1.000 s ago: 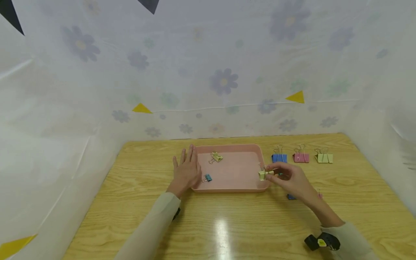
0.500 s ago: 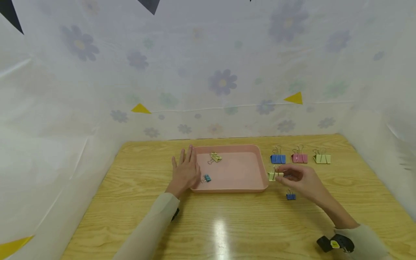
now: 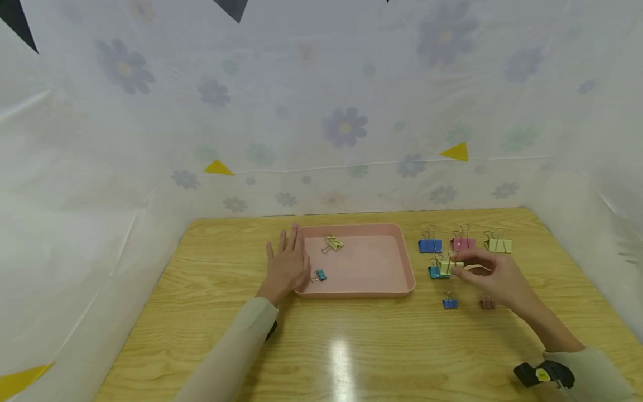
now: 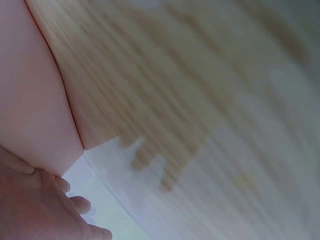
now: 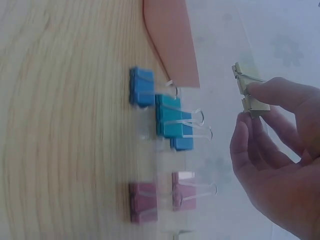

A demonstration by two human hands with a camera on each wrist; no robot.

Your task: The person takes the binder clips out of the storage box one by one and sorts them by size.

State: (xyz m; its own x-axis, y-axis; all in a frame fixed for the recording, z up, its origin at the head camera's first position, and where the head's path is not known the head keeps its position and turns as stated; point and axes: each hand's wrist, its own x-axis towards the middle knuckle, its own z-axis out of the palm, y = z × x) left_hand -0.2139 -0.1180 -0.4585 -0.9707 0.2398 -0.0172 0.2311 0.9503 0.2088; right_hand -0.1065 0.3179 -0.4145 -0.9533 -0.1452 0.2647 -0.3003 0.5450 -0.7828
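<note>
My right hand (image 3: 494, 279) pinches a pale yellow binder clip (image 3: 445, 268) between thumb and fingers, raised over the table right of the pink tray (image 3: 369, 294). In the head view the held clip partly covers a teal binder clip (image 3: 434, 273) standing on the table. The right wrist view shows the yellow clip (image 5: 250, 90) apart from the standing clips. My left hand (image 3: 287, 267) lies against the tray's left edge with straight fingers. Inside the tray are a yellow binder clip (image 3: 334, 243) towards the back and a small teal binder clip (image 3: 321, 275) near the front left.
Behind my right hand stand larger blue (image 3: 430, 246), pink (image 3: 463, 244) and yellow (image 3: 500, 246) binder clips in a row. Small blue (image 3: 450, 304) and pink (image 3: 486, 305) clips stand nearer the front. A flowered white sheet (image 3: 301, 139) walls in the table.
My right hand has carried the yellow binder clip rightward, from over the tray's right rim to in front of the teal clip. My left hand has stayed at the tray.
</note>
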